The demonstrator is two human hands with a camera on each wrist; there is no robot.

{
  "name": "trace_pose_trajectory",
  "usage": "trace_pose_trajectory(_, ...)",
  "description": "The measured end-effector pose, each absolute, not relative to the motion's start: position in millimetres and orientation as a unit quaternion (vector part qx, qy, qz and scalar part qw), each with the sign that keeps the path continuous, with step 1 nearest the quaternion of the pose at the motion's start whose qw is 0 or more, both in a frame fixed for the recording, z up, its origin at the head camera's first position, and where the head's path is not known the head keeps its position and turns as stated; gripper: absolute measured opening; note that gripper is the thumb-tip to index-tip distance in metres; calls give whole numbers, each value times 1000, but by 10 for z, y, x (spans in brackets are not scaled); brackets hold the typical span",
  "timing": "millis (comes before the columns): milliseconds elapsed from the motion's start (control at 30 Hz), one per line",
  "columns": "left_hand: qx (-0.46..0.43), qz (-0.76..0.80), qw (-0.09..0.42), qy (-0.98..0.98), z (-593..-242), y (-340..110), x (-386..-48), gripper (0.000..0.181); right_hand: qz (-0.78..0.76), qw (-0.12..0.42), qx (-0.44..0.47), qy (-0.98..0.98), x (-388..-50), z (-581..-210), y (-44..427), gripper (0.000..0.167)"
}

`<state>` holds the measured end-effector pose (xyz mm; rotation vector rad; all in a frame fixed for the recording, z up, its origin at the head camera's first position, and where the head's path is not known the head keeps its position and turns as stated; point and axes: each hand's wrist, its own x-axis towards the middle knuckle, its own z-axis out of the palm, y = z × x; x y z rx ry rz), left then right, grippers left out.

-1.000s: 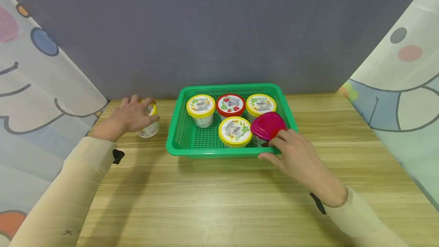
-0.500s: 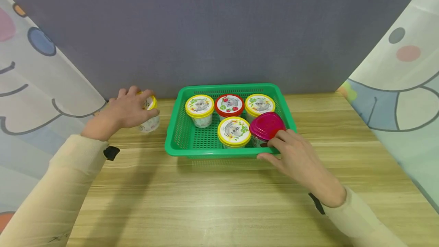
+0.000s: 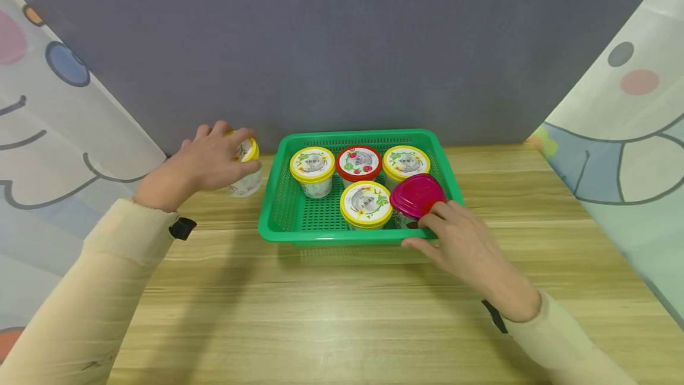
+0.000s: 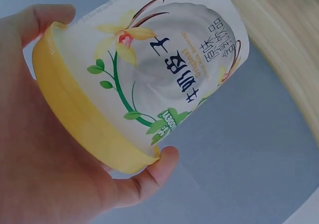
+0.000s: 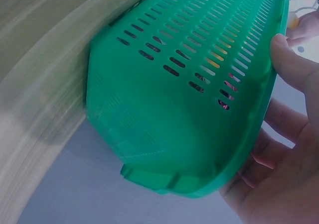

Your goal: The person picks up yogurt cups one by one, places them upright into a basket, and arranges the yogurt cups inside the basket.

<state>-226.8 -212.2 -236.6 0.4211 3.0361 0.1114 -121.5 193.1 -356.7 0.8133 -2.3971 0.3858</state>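
Note:
My left hand (image 3: 200,162) holds a yellow-lidded milk drink cup (image 3: 248,182) left of the green plastic basket (image 3: 283,236). Thumb and fingers spread round the lid's edge, and the printed cup (image 4: 169,59) fills much of the left wrist view. It seems to hang just above the table. At the basket's front right corner, my right hand (image 3: 465,242) grips the rim. The thumb (image 5: 284,50) lies on the outer side, the fingers over the inside. Those fingers are close to a cup with a magenta lid (image 3: 418,193); whether they touch it is unclear.
In the basket stand a red-lidded cup (image 3: 359,162) and several yellow-lidded ones, such as the front cup (image 3: 366,204). The basket sits on a wooden table (image 3: 331,314) against a grey back panel (image 3: 342,46). Patterned cloths (image 3: 630,153) flank both sides.
My left hand has raised the yellow-lidded cup and brought it right, closer to the basket. The right hand and the basket have stayed in place.

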Motion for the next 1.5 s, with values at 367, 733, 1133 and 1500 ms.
trace_pose_trajectory(367,165,28,21,986,-2284,-1859,-2225,59,144,289,307,-896,-1218,-3565,1929,79)
trace_pose_trajectory(733,198,21,28,980,-2260,-1667,-2203,61,145,285,305,-897,-1216,-3568,1926,79)
trace_pose_trajectory(1133,233,23,32,972,-2270,-1383,-2170,62,146,285,304,-897,-1212,-3558,1929,79)
trace_pose_trajectory(1500,254,16,42,966,-2445,-1190,-2148,64,150,291,309,-893,-1229,-3566,1928,78)
